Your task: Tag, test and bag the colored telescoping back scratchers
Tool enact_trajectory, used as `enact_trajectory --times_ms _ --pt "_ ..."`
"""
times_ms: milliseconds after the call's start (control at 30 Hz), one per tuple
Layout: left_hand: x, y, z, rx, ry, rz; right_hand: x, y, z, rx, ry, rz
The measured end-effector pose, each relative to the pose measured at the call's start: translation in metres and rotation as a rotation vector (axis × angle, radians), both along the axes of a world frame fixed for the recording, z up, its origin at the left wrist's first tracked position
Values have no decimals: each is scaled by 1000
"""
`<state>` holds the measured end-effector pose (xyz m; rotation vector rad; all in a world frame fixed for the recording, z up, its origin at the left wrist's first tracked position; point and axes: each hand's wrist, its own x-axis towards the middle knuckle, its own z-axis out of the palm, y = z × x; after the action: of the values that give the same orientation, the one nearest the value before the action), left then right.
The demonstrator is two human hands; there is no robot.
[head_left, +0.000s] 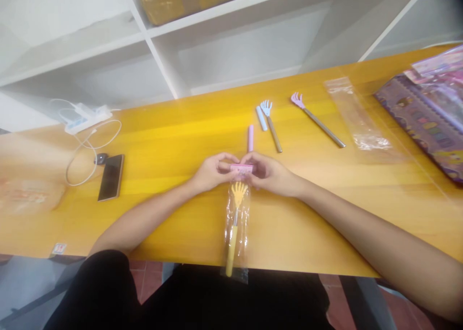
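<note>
At the near middle of the table, my left hand (214, 171) and my right hand (270, 173) pinch the two ends of a small pink printed header card (241, 169). The card is at the top end of a clear plastic bag (245, 224). Inside the bag lies a yellow back scratcher (232, 243), its claw toward my hands and its handle toward me. The bag's bottom end reaches past the table's front edge. Just beyond my right fingers is a loose purple handle sleeve (251, 137). Fingers partly cover the card.
Farther back lie a light blue sleeve (261, 118), a blue-clawed back scratcher (274, 132) and a purple-clawed one (323, 126). To their right are an empty clear bag (356, 110) and a printed purple package (415, 122). A phone (111, 177) and power strip (88, 119) sit left.
</note>
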<state>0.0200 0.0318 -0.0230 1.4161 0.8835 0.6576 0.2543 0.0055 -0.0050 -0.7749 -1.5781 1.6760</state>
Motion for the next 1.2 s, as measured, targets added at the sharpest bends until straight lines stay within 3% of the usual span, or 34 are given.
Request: enact_trajectory --times_ms 300,533,667,933,1067,1200 --pt "3 0 -1 -15 -48 -1 8 7 -4 40 10 37" --pt "9 -5 -2 126 -59 196 6 12 -13 31 38 -116" --pt "10 -3 -5 146 -130 325 -6 -13 -9 19 -88 -274" --pt "7 5 -10 155 -196 468 -25 -68 -9 182 -225 -426" --pt "4 4 -5 158 -243 541 -32 -80 -9 182 -341 -377" --pt "3 4 -4 142 -235 525 -36 -84 -10 12 -288 -305"
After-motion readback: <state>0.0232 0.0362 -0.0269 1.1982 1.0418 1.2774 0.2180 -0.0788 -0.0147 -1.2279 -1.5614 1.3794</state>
